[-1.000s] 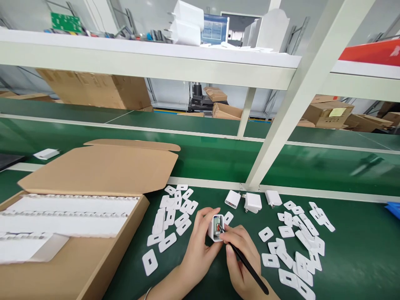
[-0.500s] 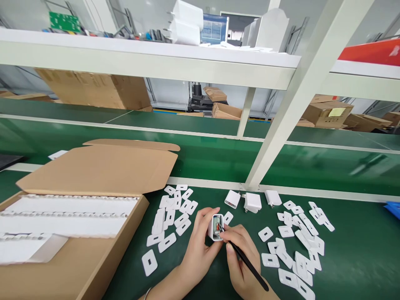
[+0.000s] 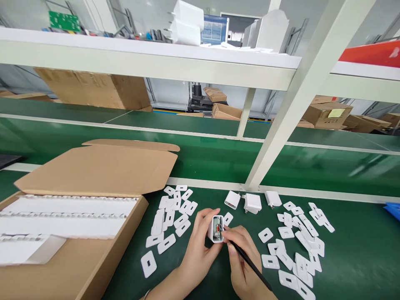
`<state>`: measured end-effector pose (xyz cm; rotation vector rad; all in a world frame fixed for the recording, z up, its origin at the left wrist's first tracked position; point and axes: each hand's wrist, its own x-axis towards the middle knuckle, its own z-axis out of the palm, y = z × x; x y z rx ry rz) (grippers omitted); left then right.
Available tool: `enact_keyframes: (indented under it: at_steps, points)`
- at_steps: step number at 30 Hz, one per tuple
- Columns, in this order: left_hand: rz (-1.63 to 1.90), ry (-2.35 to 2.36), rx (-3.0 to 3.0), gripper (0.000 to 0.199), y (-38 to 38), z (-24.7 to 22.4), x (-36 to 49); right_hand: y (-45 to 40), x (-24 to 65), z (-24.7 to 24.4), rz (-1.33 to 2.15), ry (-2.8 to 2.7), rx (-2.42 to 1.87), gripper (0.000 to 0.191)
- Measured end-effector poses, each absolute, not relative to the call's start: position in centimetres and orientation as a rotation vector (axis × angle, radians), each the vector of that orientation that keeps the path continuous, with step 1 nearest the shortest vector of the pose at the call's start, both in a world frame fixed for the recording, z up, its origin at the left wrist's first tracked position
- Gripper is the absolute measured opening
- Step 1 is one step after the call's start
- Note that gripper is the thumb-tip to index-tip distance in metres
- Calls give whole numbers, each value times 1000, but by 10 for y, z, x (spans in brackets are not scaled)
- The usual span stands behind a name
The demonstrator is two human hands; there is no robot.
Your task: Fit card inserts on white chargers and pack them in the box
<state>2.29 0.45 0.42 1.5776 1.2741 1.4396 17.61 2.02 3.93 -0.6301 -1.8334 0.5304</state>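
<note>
My left hand (image 3: 200,250) grips a white charger housing (image 3: 211,234), its open end facing me with a circuit board and small parts inside. In my right hand (image 3: 245,260) are slim black tweezers (image 3: 250,261), held like a pen. Their tip points at the right side of the housing's opening; my fingers partly hide it. Just behind the housing lies a white cover plate (image 3: 228,218) with a slot. Further back stand three white chargers, among them one charger (image 3: 232,199) with its port side showing.
White slotted plates lie loose at left (image 3: 166,243) and in a pile at right (image 3: 300,266). An open cardboard box (image 3: 125,233) with white dividers stands at left. A slanted white post (image 3: 300,104) and a shelf (image 3: 150,62) rise behind the green table.
My right hand and the tweezers have shifted very slightly right and down. The left hand still holds the housing in nearly the same place.
</note>
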Motion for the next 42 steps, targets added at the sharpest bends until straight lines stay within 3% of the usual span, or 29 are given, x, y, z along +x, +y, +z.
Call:
enact_keyframes:
  at_steps: [21,34,42]
  points:
    - [1396,1320,1665,69,5,3,21,23,178,32,573,-1805,-644,36]
    - [1375,1247,1538,58,3,3,25,23,170,37,652,-1694,-636,32]
    - [1371,1285,1592,62,5,1,25,24,172,35,655,-1697,-676,32]
